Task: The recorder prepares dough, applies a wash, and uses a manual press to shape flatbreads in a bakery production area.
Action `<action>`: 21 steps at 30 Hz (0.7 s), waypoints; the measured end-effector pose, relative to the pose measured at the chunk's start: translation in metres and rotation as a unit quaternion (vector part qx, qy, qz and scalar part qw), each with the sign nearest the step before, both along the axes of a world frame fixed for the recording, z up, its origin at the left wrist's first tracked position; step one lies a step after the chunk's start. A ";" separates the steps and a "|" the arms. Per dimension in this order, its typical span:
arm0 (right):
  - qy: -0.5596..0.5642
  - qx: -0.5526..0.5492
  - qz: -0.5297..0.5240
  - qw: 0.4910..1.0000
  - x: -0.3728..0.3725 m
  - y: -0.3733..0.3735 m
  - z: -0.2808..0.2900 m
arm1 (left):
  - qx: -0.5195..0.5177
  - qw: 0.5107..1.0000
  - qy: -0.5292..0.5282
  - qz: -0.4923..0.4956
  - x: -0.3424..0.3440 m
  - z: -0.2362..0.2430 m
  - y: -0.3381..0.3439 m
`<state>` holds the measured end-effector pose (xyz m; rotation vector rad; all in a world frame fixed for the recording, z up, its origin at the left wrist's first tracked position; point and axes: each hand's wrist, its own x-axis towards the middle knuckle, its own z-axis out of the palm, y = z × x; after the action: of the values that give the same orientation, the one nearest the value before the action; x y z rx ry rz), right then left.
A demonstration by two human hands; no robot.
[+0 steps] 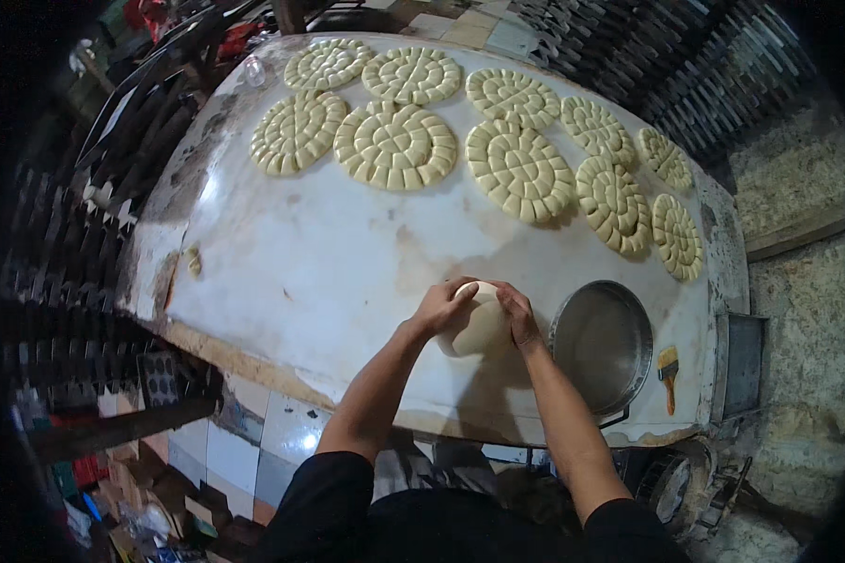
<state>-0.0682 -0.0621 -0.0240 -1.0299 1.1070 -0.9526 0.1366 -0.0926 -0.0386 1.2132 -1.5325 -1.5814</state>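
A smooth, pale ball of dough rests on the worktop near the front edge. Cupped round its left side is my left hand, thumb lying over the top. My right hand curves round the opposite side, with its fingers pressed to the dough's far edge. Both hands grip the dough between them; some fingertips are hidden behind it. Just right of my right hand stands a round metal pan. Past the pan lies a brush with pale bristles and an orange handle.
Several dough rounds, cut into segments in a spiral pattern, lie along the back and right of the pale table. A dough scrap sits at the left edge. Dark stacked racks stand behind; boxes are on the lower left.
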 end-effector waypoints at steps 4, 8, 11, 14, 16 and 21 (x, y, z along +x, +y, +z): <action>0.153 0.016 0.011 0.988 -0.040 0.059 -0.051 | 0.009 1.000 -0.011 0.014 -0.014 -0.002 0.082; 0.106 -0.012 0.072 0.992 -0.013 0.105 -0.011 | 0.006 0.999 -0.001 0.035 0.005 0.011 0.149; 0.084 -0.056 0.072 0.992 -0.047 0.074 -0.046 | 0.050 0.998 -0.001 -0.026 -0.010 0.021 0.117; 0.070 -0.031 0.028 0.997 -0.051 0.057 -0.021 | -0.019 0.981 -0.074 0.176 0.016 0.001 0.108; 0.108 0.095 0.017 0.990 -0.075 0.062 0.000 | 0.044 0.973 -0.121 0.191 0.023 0.014 0.120; -0.029 0.252 0.025 0.967 -0.065 0.102 0.010 | 0.185 0.956 0.064 0.216 0.016 0.040 0.157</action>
<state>-0.1334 0.0396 -0.0137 -0.6048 1.1890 -0.6074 0.1526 0.0646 0.0014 1.4926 -0.8307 -1.6423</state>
